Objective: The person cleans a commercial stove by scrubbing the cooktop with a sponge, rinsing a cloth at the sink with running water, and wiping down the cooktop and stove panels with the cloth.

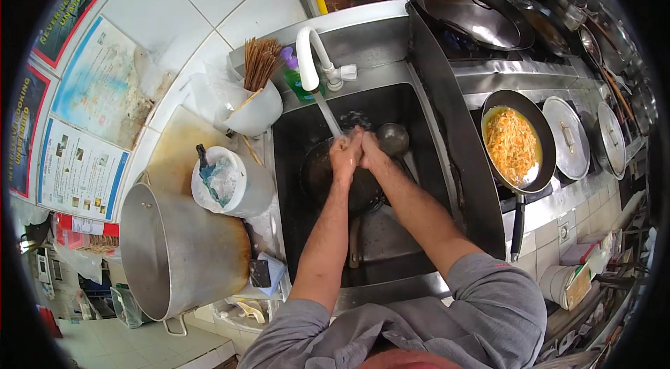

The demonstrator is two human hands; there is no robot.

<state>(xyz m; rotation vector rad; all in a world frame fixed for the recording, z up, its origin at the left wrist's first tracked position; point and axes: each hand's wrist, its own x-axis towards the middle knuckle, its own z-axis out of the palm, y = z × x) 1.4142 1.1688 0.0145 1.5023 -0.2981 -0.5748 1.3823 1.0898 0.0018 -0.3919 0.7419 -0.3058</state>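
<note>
Over the sink (431,160), my left hand (343,157) and my right hand (371,147) press together with fingers closed. Water from the white tap (305,55) streams down onto them. No object shows between the palms, though the fingers partly hide one another. Below them a dark wok (317,174) lies in the basin, partly covered by my hands and left forearm. Just beyond my right hand rests a round metal ladle (393,139). A wooden handle (355,243) points toward me on the basin floor.
Left of the sink stand a large metal pot (209,250), a white bucket (244,184) and a tub of brown sticks (262,107). A green soap bottle (296,83) is behind the tap. On the right stove sits a frying pan (494,97) with shredded orange-yellow food, beside metal lids (567,135).
</note>
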